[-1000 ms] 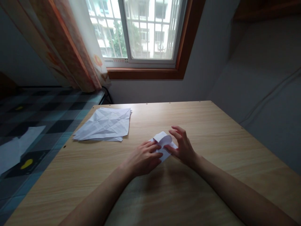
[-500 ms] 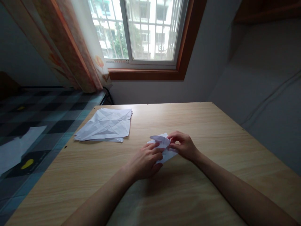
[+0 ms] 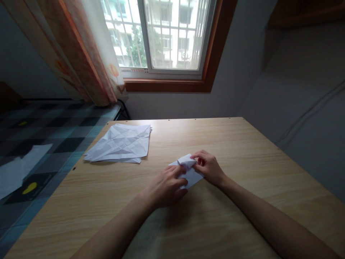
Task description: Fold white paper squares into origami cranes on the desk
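A small piece of folded white paper (image 3: 192, 177) lies on the wooden table in front of me, its upper flap bent over and slightly raised. My left hand (image 3: 172, 181) holds it down from the left, fingers bent across its surface and against the flap. At the upper right, my right hand (image 3: 208, 166) pinches the flap's edge between thumb and fingers. The fingers cover part of the paper's left side and its right corner.
A stack of creased white paper sheets (image 3: 126, 142) lies at the table's back left. The wooden table (image 3: 215, 133) ends below the window (image 3: 172, 39). On the left, a checked bed (image 3: 61, 118) carries more white paper (image 3: 16, 172).
The paper's flap, curled up loosely before, is now folded lower and flatter. My right hand has shifted slightly, and my left fingers have moved a little on the paper.
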A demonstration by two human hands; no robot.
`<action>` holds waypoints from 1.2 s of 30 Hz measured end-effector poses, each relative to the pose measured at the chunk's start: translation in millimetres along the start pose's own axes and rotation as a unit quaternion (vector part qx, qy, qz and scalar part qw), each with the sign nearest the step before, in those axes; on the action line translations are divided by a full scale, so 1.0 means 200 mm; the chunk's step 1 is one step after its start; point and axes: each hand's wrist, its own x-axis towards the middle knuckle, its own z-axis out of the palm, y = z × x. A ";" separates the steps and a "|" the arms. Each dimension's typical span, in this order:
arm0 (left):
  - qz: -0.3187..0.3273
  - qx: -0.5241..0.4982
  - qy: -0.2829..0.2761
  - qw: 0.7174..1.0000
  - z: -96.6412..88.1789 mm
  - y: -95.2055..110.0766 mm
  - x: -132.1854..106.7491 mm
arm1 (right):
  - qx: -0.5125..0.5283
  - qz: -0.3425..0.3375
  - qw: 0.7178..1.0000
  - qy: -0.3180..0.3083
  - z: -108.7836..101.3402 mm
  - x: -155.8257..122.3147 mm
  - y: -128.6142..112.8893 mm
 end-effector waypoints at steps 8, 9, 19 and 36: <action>-0.009 0.018 -0.044 0.999 -0.03 0.03 0.03 | -0.138 -0.080 0.987 0.007 0.03 -0.03 0.00; -0.004 0.015 -0.042 0.999 -0.03 0.03 0.03 | -0.140 -0.099 0.985 0.008 0.03 -0.04 0.00; -0.054 -0.001 0.196 0.979 0.04 -0.07 -0.02 | -0.102 -0.194 0.975 -0.046 0.02 -0.04 0.02; -0.191 -0.065 0.098 0.975 0.00 -0.09 0.02 | -0.101 -0.028 0.991 -0.085 0.02 -0.02 -0.07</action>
